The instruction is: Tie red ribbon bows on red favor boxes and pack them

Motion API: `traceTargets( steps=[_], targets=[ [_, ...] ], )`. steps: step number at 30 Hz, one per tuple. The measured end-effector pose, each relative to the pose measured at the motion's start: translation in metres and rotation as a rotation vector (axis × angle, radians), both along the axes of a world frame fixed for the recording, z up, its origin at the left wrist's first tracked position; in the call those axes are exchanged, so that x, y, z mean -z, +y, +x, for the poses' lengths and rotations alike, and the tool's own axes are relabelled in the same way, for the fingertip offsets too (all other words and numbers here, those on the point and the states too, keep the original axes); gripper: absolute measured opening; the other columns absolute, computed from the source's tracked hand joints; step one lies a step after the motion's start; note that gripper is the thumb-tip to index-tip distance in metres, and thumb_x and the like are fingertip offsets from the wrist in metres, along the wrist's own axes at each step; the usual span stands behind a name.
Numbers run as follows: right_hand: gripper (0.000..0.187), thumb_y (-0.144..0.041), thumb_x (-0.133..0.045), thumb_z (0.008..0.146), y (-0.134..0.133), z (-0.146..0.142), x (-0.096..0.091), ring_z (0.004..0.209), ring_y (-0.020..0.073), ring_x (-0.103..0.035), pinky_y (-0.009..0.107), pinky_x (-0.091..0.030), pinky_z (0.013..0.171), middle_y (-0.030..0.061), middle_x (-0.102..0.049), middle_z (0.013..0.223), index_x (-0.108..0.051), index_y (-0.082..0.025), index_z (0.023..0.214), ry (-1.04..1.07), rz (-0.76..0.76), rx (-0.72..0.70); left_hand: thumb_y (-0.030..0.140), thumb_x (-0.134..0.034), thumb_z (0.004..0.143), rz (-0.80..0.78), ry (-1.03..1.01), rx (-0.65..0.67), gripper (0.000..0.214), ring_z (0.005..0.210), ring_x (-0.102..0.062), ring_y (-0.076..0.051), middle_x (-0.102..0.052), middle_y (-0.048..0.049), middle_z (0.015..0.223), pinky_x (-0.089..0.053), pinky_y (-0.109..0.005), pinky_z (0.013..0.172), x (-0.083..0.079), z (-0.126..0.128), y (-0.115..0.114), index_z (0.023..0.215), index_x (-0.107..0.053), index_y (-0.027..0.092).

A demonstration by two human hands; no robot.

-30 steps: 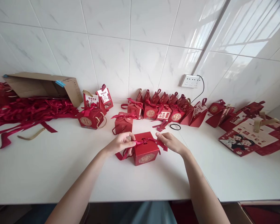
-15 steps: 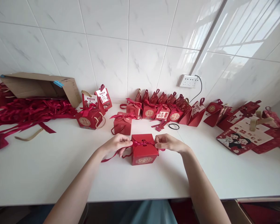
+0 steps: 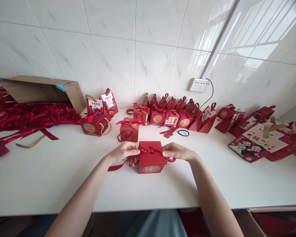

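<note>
A red gift box [image 3: 151,161] with a gold emblem stands on the white table before me. Across its lid runs a dark red ribbon [image 3: 146,151], knotted at the middle by the cut-out holes. My left hand [image 3: 125,152] pinches the ribbon at the box's left edge, and a loose tail [image 3: 116,167] trails below it onto the table. On the opposite edge my right hand [image 3: 176,151] has thumb and forefinger closed on the ribbon's other side, with a loop hanging under the fingers.
Finished-looking red boxes [image 3: 158,118] line the wall; one ribboned box [image 3: 129,130] stands just behind my left hand. Left lie a ribbon heap [image 3: 34,115] and an open carton [image 3: 22,89]. Red gift bags [image 3: 256,144] lie right, near a black ring [image 3: 183,132].
My right hand has shifted slightly left, closer to the knot. The ribbon loop below it shows more fully now. The box stays in place.
</note>
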State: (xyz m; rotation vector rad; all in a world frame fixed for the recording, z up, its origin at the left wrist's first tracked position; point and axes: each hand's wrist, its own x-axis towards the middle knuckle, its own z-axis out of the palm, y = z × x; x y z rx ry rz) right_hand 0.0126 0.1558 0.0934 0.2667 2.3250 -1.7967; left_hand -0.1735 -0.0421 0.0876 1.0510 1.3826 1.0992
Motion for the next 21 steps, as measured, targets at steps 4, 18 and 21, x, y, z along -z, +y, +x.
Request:
traceTargets(
  steps=[4,18,21],
  targets=[
    [0.048,-0.057,-0.074,0.064,0.0014,0.0014,-0.0007,0.055,0.0101,-0.052,0.023,-0.038,0.054,-0.0004,-0.058,0.059,-0.055,-0.013,0.067,-0.051,-0.033,-0.032,0.040,-0.065,0.075,0.021,-0.041,0.008,0.031,0.046,-0.059,-0.012,-0.064,-0.0019,0.058,-0.041,-0.021,0.043,0.0003,0.0005,0.0002,0.067,-0.049,0.015],
    [0.038,-0.048,-0.074,0.067,0.0039,0.0010,-0.0016,0.050,0.0068,-0.044,0.020,-0.028,0.046,-0.0022,-0.056,0.059,-0.056,-0.014,0.072,0.060,-0.065,0.032,0.036,-0.066,0.074,0.076,-0.112,0.027,0.029,0.052,-0.061,-0.013,-0.065,-0.0028,0.061,-0.042,-0.020,0.041,0.0068,-0.0048,0.0017,0.064,-0.048,0.016],
    [0.036,-0.045,-0.075,0.067,0.0075,0.0033,-0.0025,0.048,0.0055,-0.038,0.020,-0.024,0.044,-0.0021,-0.054,0.058,-0.063,-0.012,0.073,0.026,-0.029,0.003,0.037,-0.066,0.075,0.076,-0.113,0.034,0.029,0.051,-0.062,-0.013,-0.066,-0.0032,0.062,-0.042,-0.020,0.041,0.0079,-0.0056,0.0018,0.065,-0.047,0.016]
  ],
)
